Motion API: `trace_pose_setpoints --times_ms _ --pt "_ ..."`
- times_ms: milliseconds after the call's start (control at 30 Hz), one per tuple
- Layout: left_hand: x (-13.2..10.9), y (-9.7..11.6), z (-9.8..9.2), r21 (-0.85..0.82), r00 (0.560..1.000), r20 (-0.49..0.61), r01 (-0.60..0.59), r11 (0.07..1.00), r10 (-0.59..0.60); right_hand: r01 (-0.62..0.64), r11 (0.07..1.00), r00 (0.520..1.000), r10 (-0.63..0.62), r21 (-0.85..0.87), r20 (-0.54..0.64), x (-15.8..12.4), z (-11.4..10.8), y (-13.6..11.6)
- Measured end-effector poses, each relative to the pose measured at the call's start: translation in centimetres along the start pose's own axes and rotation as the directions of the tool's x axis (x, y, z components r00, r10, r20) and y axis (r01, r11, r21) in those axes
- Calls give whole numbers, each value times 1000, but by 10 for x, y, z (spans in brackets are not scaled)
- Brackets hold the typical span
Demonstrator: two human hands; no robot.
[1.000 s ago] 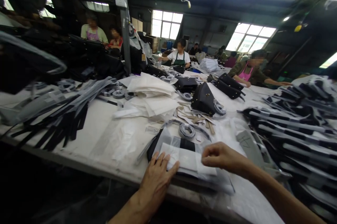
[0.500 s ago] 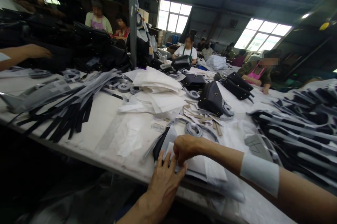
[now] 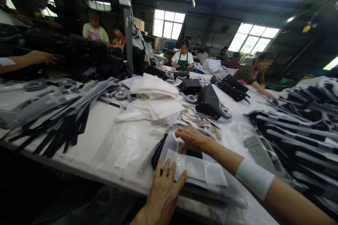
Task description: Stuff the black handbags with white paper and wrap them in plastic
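A flat black bag [image 3: 156, 157] covered with grey film and clear plastic lies at the table's near edge. White paper [image 3: 194, 169] rests on it under the plastic. My left hand [image 3: 165, 186] is spread flat on the bag's near left part, fingers apart. Above the bag's far side is my right hand [image 3: 192, 137], fingers apart and slightly bent, with nothing visible in it. I cannot tell whether it touches the film. It hides most of a grey wrapped strap [image 3: 175, 126] along the bag's far edge.
White sheets [image 3: 155, 103] are piled in the middle of the table, beside black strips [image 3: 71, 123] at left. A finished black bag [image 3: 208, 101] stands behind paper scraps. Wrapped straps [image 3: 293, 137] heap up at right. A co-worker's hand [image 3: 39, 57] reaches in at far left.
My right hand has lifted from beside my left fingers, moved away toward the bag's far edge and opened. More white paper and film shows. My left hand stays on the bag.
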State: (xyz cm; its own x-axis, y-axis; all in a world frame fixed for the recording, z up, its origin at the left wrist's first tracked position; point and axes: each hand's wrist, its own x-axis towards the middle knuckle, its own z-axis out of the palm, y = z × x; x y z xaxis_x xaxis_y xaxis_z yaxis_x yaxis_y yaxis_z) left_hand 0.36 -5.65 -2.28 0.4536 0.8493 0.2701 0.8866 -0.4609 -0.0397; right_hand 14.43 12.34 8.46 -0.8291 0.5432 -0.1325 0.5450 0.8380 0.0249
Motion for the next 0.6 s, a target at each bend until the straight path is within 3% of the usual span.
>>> trace_pose_setpoints --times_ms 100,167,233,300,400,500,600 --pt "-2 -2 -1 -1 1000 -23 3 1000 -3 -165 977 967 187 134 -174 -33 4 -9" --pt "-4 -2 4 9 997 -71 -8 1000 9 -96 936 971 163 338 -176 -55 13 -28" --pt "-5 -1 11 29 989 -147 -18 999 22 3 868 991 62 496 -115 -72 23 -47" --pt "-6 1 19 50 977 -211 1 999 10 -9 854 1000 20 520 -17 -82 30 -59" --pt "-6 -3 29 89 962 -272 34 995 -9 -168 873 986 146 458 83 -87 35 -58" --pt "-4 -23 35 151 937 -330 -72 986 119 -185 867 981 192 464 33 -88 39 -50" --pt "6 -50 31 92 926 -272 -246 965 262 -175 852 963 252 494 -93 -88 45 -38"
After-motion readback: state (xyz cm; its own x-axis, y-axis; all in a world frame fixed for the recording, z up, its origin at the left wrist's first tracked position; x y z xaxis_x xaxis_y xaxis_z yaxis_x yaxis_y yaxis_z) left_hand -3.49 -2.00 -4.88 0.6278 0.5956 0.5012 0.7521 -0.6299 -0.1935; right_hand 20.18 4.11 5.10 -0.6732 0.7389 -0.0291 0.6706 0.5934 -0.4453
